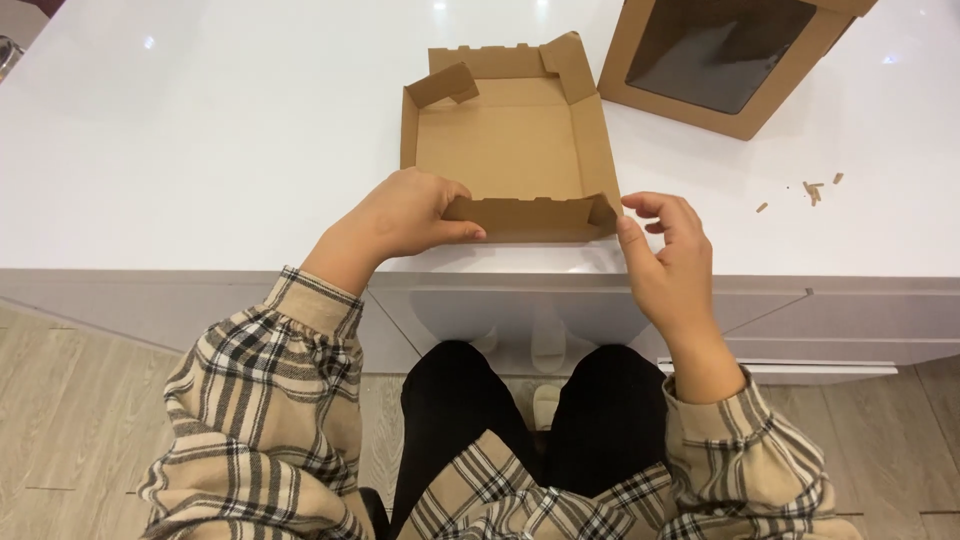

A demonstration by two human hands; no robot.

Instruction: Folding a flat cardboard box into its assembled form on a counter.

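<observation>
Left hand pinching the cardboard tray by its near wall, open side up, right hand loosely curled, fingertips at the right corner

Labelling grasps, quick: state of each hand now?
Left hand: closed, pinching the cardboard tray at its near wall.
Right hand: open, beside the tray's near-right corner, holding nothing.

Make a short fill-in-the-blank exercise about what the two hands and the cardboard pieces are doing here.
1. The left hand grips the near wall of the shallow ____ tray.
2. The right hand is beside the tray's near ____ corner.
3. The box behind the tray has a dark ____.

Missing words: cardboard; right; window
</observation>
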